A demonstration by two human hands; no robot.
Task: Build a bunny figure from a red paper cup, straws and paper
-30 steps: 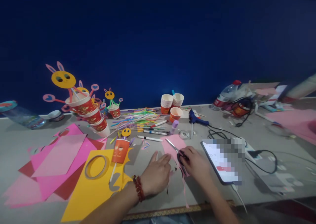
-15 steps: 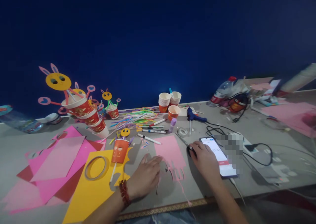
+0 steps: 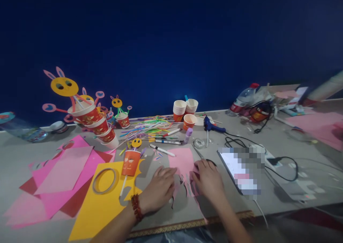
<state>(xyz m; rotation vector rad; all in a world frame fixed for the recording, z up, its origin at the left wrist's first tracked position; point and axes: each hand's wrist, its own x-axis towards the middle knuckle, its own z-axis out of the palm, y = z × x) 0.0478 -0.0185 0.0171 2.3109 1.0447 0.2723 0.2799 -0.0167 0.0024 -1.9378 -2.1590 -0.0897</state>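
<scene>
A cut sheet of pink paper (image 3: 182,160) with ragged strips at its near end lies in front of me. My left hand (image 3: 160,188) rests palm down at its left edge, fingers stretched out and holding nothing. On the right side of the sheet, my right hand (image 3: 209,180) lies with its fingers apart, the tips touching the paper. Just beyond the right hand are scissors (image 3: 197,151), their dark handle partly hidden by it. A white marker (image 3: 162,150) and a small pink-and-blue ear cutout (image 3: 158,156) lie above my left hand.
At left, yellow paper (image 3: 92,200) carries a tape roll (image 3: 93,189) and a small orange cup figure (image 3: 130,163). Stacked cup figures (image 3: 83,114) stand behind pink sheets (image 3: 64,169). Farther back are colourful sticks (image 3: 150,127), paper cups (image 3: 179,111) and a blue glue gun (image 3: 214,128). Rightward lies a phone (image 3: 230,164).
My right hand has moved left, from beside the phone and scissors handle onto the pink paper's right side. The left hand has stayed nearly in place.
</scene>
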